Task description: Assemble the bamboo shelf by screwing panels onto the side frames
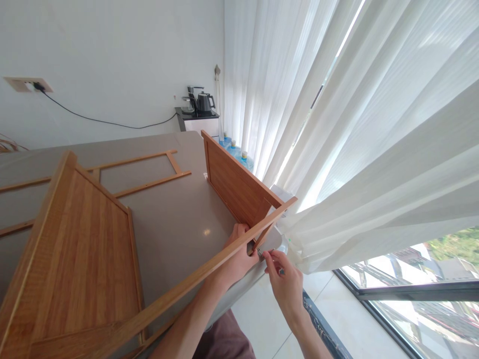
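My left hand (239,259) reaches under a long wooden rail (179,286) and is closed around the lower corner of the wooden frame, at the near end of an upright slatted panel (235,182). Beside it, my right hand (286,281) pinches a small metal piece (261,253) between thumb and fingertips, close to that corner. Whether the piece is a screw or a tool is too small to tell. The rail runs across to a larger wooden panel (90,249) standing on the left. Part of my left fingers is hidden behind the wood.
Flat on the grey table (179,219) lies a ladder-like wooden frame (153,187). Behind stand a black kettle (204,102) on a cabinet and blue water bottles (234,148) on the floor. White curtains (337,149) hang at the right, with a window (422,284) below them.
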Action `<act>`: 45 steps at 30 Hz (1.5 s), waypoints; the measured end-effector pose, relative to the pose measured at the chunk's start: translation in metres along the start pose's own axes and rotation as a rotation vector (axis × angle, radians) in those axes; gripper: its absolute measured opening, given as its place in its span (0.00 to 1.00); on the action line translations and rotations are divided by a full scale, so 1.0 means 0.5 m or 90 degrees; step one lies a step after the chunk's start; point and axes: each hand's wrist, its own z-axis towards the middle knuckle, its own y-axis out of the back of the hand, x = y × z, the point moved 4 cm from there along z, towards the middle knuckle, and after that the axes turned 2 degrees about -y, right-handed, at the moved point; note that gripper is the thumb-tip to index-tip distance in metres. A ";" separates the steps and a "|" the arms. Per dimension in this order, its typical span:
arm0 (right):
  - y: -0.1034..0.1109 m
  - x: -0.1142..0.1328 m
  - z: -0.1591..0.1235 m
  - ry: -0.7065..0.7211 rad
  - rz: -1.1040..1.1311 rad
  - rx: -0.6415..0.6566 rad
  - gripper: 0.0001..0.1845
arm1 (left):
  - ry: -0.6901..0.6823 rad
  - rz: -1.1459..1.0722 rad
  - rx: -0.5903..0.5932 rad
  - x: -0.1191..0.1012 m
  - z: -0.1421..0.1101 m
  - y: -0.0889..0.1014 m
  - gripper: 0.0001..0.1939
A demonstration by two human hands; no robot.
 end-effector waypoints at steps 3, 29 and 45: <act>-0.003 -0.007 -0.008 0.068 -0.042 -0.029 0.18 | 0.003 -0.001 0.001 -0.001 0.000 0.001 0.17; -0.005 0.010 0.019 -0.128 0.085 0.035 0.25 | -0.018 -0.012 -0.002 0.003 0.000 -0.002 0.18; 0.003 -0.001 -0.006 0.036 -0.045 -0.017 0.22 | -0.031 -0.012 -0.006 0.004 0.000 -0.001 0.20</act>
